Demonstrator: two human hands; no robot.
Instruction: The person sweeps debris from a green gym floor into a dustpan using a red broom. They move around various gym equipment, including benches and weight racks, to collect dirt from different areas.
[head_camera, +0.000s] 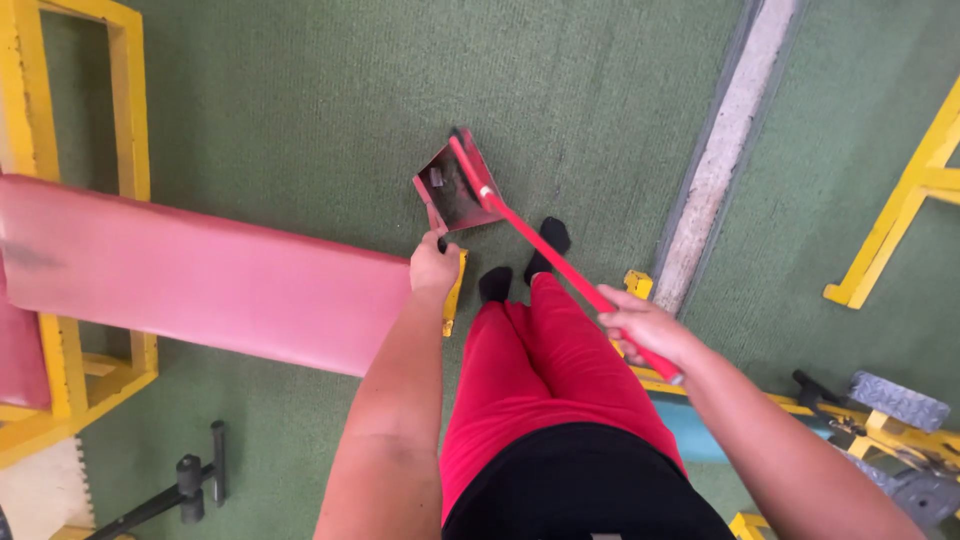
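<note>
My left hand (433, 266) grips the short handle of a red dustpan (448, 192), which is held tilted above the green carpet floor (300, 110). My right hand (645, 325) is closed around the long red handle of a broom (560, 265). The broom's head rests against the dustpan's upper right edge. Some dark dirt lies inside the pan. My legs in red trousers (530, 370) and black socks stand just below the pan.
A red padded bench (200, 275) on a yellow frame (130, 100) lies at my left. A pale strip (725, 150) crosses the floor at the right. Yellow frames (900, 220), a weight plate (925, 495) and a black bar (190, 485) sit around.
</note>
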